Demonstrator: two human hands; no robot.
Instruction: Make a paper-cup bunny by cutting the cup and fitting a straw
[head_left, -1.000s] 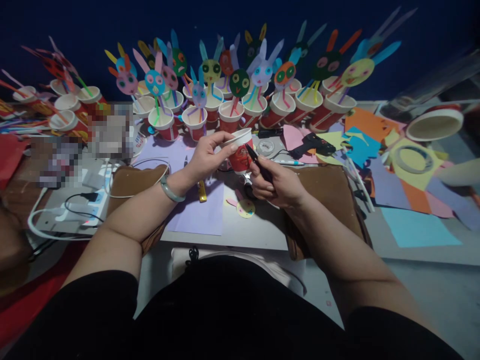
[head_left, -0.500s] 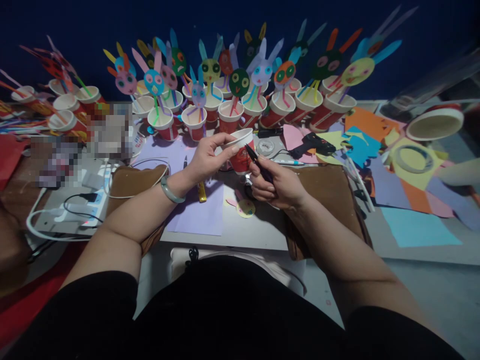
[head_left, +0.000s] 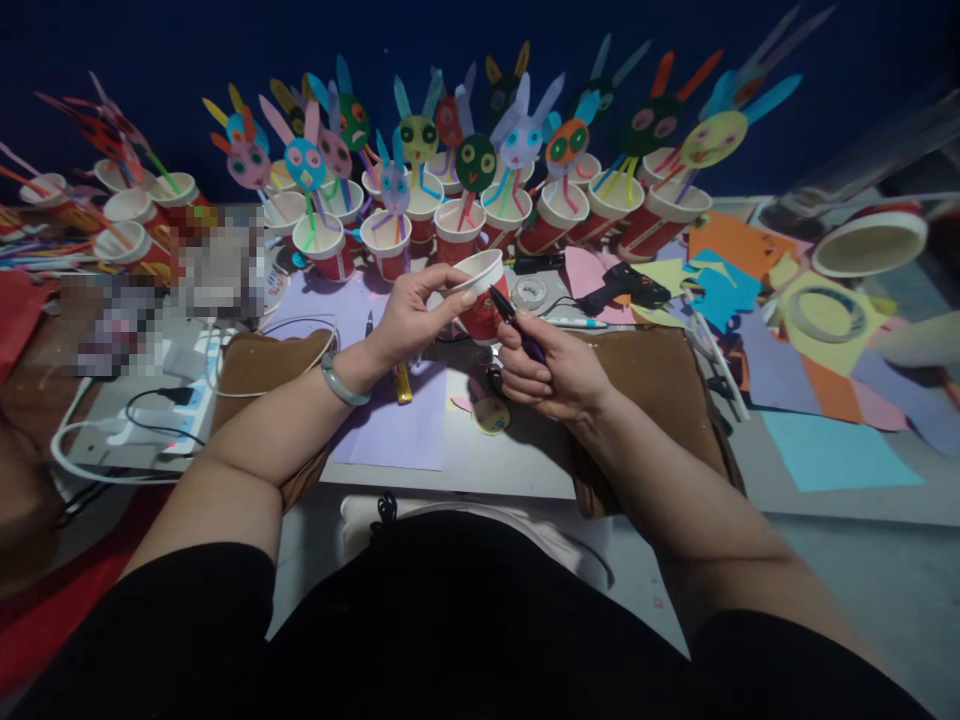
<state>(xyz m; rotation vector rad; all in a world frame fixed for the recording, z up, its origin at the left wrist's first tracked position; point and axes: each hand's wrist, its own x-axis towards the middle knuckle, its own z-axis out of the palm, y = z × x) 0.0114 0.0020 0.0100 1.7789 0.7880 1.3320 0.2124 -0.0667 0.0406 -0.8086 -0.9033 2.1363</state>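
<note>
Dark blue wall (head_left: 150, 40) behind grey table (head_left: 517, 465)

Grey tbl (head_left: 525, 465) bears purple sht (head_left: 397, 435), 2 brn pads (head_left: 645, 390), pwr strip (head_left: 202, 390).

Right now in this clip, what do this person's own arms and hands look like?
The left hand and right hand are ungloved. A smooth, pale grey-green, round bangle circles the left wrist; none shows on the right. Plain black short sleeves leave both forearms bare.
</note>
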